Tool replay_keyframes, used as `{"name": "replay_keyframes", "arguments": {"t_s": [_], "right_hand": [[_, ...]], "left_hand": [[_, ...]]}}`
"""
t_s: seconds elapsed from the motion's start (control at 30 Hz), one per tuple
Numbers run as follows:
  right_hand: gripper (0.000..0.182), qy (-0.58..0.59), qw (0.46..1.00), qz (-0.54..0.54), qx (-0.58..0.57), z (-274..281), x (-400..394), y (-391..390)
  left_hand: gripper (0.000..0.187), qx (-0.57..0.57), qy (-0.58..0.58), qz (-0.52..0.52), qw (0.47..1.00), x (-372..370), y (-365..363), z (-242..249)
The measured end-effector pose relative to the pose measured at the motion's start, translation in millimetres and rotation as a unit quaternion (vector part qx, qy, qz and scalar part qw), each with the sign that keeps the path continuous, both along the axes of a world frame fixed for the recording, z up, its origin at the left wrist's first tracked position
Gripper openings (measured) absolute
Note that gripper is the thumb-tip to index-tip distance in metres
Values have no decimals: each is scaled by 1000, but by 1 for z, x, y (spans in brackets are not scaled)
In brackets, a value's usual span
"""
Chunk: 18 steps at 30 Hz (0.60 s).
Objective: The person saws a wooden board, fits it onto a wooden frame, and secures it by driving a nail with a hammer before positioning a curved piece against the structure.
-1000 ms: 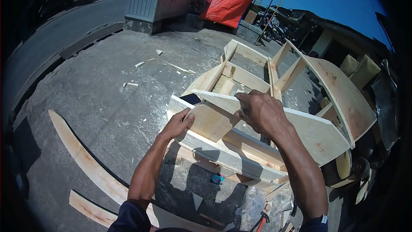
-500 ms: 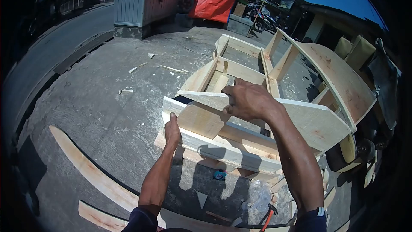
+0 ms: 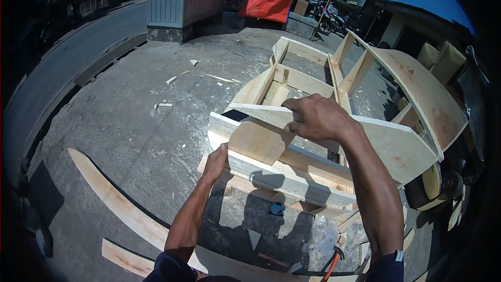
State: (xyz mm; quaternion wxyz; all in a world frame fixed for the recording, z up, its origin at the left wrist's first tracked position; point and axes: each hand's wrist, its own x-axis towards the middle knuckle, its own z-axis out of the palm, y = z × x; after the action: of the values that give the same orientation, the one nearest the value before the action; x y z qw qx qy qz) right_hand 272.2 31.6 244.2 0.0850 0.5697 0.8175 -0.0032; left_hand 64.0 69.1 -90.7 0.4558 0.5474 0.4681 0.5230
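The person stands over a raw wooden frame (image 3: 313, 125) lying on the concrete ground (image 3: 130, 125), the two hands well apart. The right hand (image 3: 318, 119) is curled over the top edge of a loose, tapered board (image 3: 386, 149) that lies across the frame, fingers clamped on its upper rim. The left hand (image 3: 215, 163) presses flat against the near corner of the frame's front rail (image 3: 282, 177); whether its fingers wrap under the rail cannot be told from this angle.

To seat the board well, the right hand should keep its grip near the narrow end, so the wide end stays resting on the far side and does not swing. The left hand serves best as a brace, holding the rail so the frame does not slide on the concrete. The board's lower edge should meet the cross rail flush along its length before any pressure goes on.

A long curved plank (image 3: 115, 198) lies on the ground to the left, and an orange-handled tool (image 3: 332, 263) lies near the person's feet.
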Motion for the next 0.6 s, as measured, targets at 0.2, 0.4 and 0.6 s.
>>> {"name": "replay_keyframes", "arguments": {"t_s": [0.2, 0.4, 0.6], "right_hand": [[37, -1, 1000, 4, -7, 2, -2, 6], [36, -7, 1000, 2, -17, -2, 0, 9], [47, -14, 999, -18, -32, -2, -1, 8]], "left_hand": [[94, -91, -8, -107, 990, -10, -2, 15], [87, -65, -56, -163, 983, -20, 13, 15], [87, -79, 11, -203, 976, -34, 23, 16]]}}
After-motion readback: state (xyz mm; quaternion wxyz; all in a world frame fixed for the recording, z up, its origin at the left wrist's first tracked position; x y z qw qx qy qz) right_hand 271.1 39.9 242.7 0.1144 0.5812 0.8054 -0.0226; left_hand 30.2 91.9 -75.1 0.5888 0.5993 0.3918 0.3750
